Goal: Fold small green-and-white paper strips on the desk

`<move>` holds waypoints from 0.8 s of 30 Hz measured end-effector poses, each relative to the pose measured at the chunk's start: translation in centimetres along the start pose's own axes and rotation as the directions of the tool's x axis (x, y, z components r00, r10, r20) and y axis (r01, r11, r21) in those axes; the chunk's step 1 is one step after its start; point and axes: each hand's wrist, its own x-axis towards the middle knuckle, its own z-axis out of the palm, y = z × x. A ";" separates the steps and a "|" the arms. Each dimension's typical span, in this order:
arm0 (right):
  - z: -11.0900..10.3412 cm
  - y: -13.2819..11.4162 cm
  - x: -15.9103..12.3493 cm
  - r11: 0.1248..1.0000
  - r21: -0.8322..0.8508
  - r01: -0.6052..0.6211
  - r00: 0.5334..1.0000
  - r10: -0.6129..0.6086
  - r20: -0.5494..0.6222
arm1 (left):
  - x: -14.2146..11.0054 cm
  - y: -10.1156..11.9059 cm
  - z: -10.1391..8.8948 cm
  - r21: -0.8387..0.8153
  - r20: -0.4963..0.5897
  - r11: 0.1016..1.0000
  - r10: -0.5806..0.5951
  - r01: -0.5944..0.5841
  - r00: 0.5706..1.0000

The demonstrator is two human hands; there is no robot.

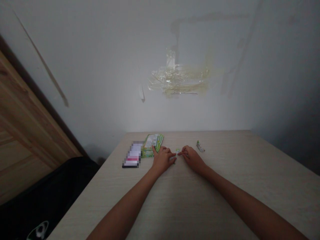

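Near the far middle of the table, a small white and green piece [177, 151] lies between my two hands; its kind is too small to make out. My left hand [162, 160] rests on the tabletop, its forefinger and thumb at the left side of the piece and another finger spread toward a green and white packet [153, 141]. From the right, my right hand [193, 159] has its fingers bent and pinched at the piece. A crumpled green and white wrapper [200, 146] lies beyond my right hand, apart from it.
A phone-like flat object [133, 155], blurred out, lies left of the packet. The pale wooden table [165, 206] meets a grey wall [107, 66] with peeling tape [180, 80]. At left are a wooden panel [27, 133] and black fabric [57, 186].
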 end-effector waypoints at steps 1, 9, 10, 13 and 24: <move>0.0 0.0 0.1 1.000 -0.013 -0.001 1.000 0.001 -0.003 | 0.0 0.0 0.0 -0.003 0.004 1.000 -0.006 0.006 1.000; 0.1 0.0 0.5 0.999 -0.036 -0.014 1.000 0.014 -0.012 | 0.1 -0.1 0.0 -0.008 0.022 1.000 -0.009 0.009 1.000; 0.1 0.0 0.5 0.999 -0.028 -0.015 1.000 0.015 -0.008 | 0.1 0.0 0.0 -0.002 0.027 1.000 -0.012 0.012 1.000; 0.0 0.1 0.6 1.000 -0.001 -0.019 1.000 0.018 -0.011 | 0.1 0.0 -0.2 0.015 0.033 1.000 -0.013 0.012 0.999; 0.3 1.4 1.0 0.998 0.013 -0.054 0.997 0.055 -0.053 | 0.2 -0.3 0.0 -0.008 0.018 1.000 0.009 -0.009 1.000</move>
